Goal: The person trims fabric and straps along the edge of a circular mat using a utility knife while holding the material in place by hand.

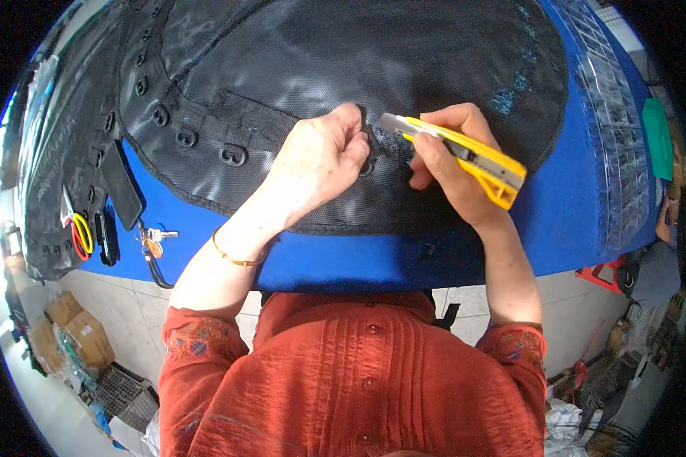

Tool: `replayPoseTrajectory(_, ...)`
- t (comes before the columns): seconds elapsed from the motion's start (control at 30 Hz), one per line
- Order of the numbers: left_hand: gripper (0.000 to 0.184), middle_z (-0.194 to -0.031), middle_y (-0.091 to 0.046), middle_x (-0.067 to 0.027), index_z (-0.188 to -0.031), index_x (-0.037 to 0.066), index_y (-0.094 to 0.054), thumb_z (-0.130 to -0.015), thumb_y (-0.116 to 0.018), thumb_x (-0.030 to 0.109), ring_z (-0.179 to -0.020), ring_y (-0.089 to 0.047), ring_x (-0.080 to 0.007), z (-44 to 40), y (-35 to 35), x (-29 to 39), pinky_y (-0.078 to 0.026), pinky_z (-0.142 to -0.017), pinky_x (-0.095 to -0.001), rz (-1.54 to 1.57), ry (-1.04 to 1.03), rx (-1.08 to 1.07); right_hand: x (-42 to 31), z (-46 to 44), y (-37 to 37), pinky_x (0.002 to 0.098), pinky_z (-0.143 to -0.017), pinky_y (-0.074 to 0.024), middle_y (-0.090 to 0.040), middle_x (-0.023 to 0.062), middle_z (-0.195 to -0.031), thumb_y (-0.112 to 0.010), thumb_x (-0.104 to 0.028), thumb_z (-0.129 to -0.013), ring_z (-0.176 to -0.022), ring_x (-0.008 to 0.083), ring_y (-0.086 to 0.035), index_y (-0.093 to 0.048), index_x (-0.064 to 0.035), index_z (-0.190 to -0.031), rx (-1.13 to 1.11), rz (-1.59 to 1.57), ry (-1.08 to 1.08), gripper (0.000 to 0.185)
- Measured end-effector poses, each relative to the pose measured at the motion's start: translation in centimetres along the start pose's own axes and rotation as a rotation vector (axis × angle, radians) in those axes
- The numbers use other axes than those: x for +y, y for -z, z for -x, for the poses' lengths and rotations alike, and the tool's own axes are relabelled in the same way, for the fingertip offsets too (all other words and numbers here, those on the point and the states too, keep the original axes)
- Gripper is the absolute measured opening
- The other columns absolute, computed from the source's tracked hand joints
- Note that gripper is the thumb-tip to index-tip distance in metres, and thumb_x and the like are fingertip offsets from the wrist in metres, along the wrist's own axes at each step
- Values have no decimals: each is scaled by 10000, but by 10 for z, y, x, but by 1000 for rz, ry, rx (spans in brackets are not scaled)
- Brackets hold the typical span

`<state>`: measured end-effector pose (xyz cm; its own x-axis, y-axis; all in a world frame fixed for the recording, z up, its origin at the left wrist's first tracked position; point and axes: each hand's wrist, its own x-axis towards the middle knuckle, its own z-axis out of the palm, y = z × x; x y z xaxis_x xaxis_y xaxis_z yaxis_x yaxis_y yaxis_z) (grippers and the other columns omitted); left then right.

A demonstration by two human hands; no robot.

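A large black mesh-like fabric piece [343, 53] with a bound edge lies on the blue table [320, 263]. Several black oval fittings [233, 155] run along its left side. My left hand [322, 156] is closed, fingers pinched at the fabric beside another fitting [369, 163]; what they pinch is too small to name. My right hand [457, 160] holds a yellow utility knife [476, 161], its blade pointing left toward my left fingertips, not touching them. Bluish marks [503, 102] show on the fabric at the right.
At the left lie scissors with red and yellow handles [81, 235], a black phone-like case [121, 185] and keys [158, 234]. Clear plastic packaging [613, 145] lines the table's right side, near a green object [656, 139]. Cardboard boxes [90, 340] stand on the floor at left.
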<state>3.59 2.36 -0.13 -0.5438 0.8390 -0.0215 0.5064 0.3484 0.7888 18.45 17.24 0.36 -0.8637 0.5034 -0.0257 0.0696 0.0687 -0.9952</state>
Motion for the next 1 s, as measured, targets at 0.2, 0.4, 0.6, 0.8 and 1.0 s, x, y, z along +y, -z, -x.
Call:
replayPoseTrajectory(0.2,184,-618,-559,-126,-798,26,-532,-916,-630,127,-546,-563,-196,0,-4,-8,-451,-538,-359,4,-24,34,5,1,-4,244,-586,-586,-683,54,-866,-712,-202,-933,-691,83,-669,-565,-41,-1087,-27,11,22,268)
replayPoseTrajectory(0.4,183,-615,-549,-129,-794,23,-526,-912,-624,123,-543,-562,-198,0,-4,-7,-448,-536,-360,-8,-26,33,4,1,-8,249,-580,-588,-687,66,-869,-694,-185,-928,-706,95,-686,-564,-42,-1089,-4,43,-17,252)
replayPoseTrajectory(0.6,182,-629,-560,-140,-798,20,-532,-911,-626,127,-556,-579,-208,-1,-3,-6,-456,-546,-366,-7,-13,25,3,2,-7,252,-547,-563,-689,64,-839,-687,-179,-927,-629,115,-689,-560,-50,-1073,-15,139,-15,233)
replayPoseTrajectory(0.8,180,-659,-584,-153,-809,12,-538,-910,-629,130,-583,-605,-240,0,-2,-7,-469,-572,-376,-2,6,12,1,2,-5,254,-542,-552,-694,67,-832,-680,-169,-929,-600,121,-685,-546,-56,-1055,-51,176,16,216)
replayPoseTrajectory(1.0,183,-662,-585,-146,-811,11,-535,-911,-631,130,-585,-604,-240,0,-2,-7,-469,-573,-373,2,3,11,2,4,-8,262,-545,-551,-694,64,-826,-679,-162,-929,-595,126,-686,-550,-71,-1055,-24,210,40,202)
